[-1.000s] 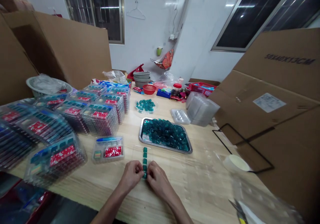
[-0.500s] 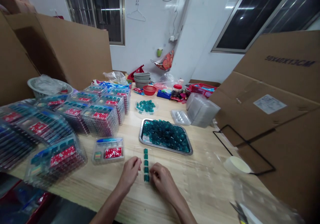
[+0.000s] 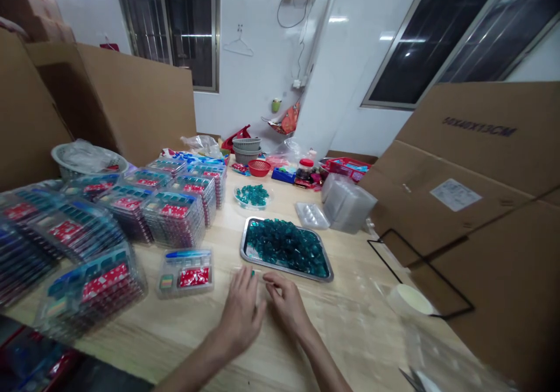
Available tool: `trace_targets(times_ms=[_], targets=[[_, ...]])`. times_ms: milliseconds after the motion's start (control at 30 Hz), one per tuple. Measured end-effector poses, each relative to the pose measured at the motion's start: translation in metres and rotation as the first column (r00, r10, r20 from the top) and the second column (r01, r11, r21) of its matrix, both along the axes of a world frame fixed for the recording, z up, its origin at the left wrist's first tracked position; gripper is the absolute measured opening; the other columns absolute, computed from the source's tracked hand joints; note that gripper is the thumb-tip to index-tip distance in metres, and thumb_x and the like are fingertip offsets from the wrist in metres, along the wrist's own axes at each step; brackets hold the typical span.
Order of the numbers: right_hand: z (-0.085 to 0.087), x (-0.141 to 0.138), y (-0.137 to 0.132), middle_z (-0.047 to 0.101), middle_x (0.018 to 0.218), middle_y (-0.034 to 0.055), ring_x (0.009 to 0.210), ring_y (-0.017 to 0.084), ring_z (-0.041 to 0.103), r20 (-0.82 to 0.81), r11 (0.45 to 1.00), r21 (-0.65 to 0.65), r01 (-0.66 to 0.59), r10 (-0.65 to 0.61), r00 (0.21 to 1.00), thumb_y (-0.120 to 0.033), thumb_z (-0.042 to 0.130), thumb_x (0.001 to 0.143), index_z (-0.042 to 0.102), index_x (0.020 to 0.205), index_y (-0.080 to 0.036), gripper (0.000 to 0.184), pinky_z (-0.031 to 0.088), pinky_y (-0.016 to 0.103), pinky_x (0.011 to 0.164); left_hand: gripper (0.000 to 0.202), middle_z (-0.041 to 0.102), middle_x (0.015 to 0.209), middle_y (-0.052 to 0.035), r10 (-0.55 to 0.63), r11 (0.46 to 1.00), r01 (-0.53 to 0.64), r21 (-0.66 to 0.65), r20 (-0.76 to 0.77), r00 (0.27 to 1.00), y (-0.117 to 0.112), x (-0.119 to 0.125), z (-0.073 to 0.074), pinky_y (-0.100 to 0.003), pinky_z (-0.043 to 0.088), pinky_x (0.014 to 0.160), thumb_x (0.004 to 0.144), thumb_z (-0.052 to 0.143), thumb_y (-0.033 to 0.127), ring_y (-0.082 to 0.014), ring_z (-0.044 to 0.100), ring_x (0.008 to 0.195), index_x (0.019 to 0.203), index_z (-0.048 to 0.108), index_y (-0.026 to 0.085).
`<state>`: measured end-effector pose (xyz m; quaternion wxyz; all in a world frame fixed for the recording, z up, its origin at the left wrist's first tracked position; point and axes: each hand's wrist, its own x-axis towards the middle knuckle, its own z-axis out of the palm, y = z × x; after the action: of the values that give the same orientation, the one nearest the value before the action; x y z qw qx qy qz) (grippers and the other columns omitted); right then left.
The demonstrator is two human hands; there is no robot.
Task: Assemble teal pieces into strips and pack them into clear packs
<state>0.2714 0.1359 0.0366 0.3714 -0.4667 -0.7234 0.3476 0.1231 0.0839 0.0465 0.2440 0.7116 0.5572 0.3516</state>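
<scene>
My left hand lies over the row of teal pieces, its fingers stretched out side by side. Only a bit of one teal piece shows past its fingertips; the rest of the row is hidden beneath. Just to the right, my right hand has its fingers bent and drawn together towards the left hand. Whatever its fingertips hold, if anything, is too small to make out. Beyond both hands stands a metal tray heaped with dark teal translucent pieces. A clear blister pack with a blue pen and a red dotted packet lies left of my hands.
Stacks of filled blister packs crowd the left side. A clear dish of teal pieces sits behind the tray. Clear empty packs, a tape roll and scissors are to the right. Cardboard walls the right side.
My left hand has moved right and opened out over the teal row, which was in plain sight before. My right hand has shifted slightly up and right. The camera view has tilted up a little.
</scene>
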Motion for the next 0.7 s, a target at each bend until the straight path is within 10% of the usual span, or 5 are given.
trace_targets(times_ms=[167,400,700], targets=[[-0.008,-0.02,0.02,0.064,0.113,0.0106,0.107,0.023,0.055,0.206,0.989,0.062,-0.137,0.122,0.971,-0.01,0.051,0.074,0.067,0.098,-0.015,0.03,0.04,0.038,0.096,0.083,0.011,0.149,-0.022,-0.247,0.969,0.217,-0.12,-0.369,0.896,-0.062,-0.002,-0.046,-0.061,0.016,0.109,0.074,0.06,0.038,-0.0403,0.008,0.137,0.142,0.023,0.006],[-0.007,-0.016,0.002,0.064,0.092,0.0079,0.089,0.022,0.057,0.344,0.962,0.177,-0.206,0.135,0.929,-0.018,0.055,0.078,0.063,0.08,-0.018,0.008,0.046,0.035,0.08,0.072,0.034,0.141,-0.0237,-0.293,0.949,0.307,-0.067,-0.538,0.79,-0.065,-0.045,-0.048,-0.054,0.033,0.104,0.076,0.06,0.044,-0.0394,0.035,0.129,0.133,0.039,0.006],[-0.017,-0.02,-0.07,0.065,0.104,0.0096,0.093,0.022,0.062,0.242,0.751,0.398,-0.527,0.468,0.85,-0.03,0.051,0.087,0.055,0.104,-0.023,0.019,0.053,0.03,0.08,0.014,0.07,0.094,-0.0034,0.122,0.78,0.28,0.56,-0.574,0.81,-0.136,-0.112,-0.053,-0.024,0.047,0.082,0.088,0.046,0.016,-0.0132,0.06,0.082,0.091,0.06,0.017]])
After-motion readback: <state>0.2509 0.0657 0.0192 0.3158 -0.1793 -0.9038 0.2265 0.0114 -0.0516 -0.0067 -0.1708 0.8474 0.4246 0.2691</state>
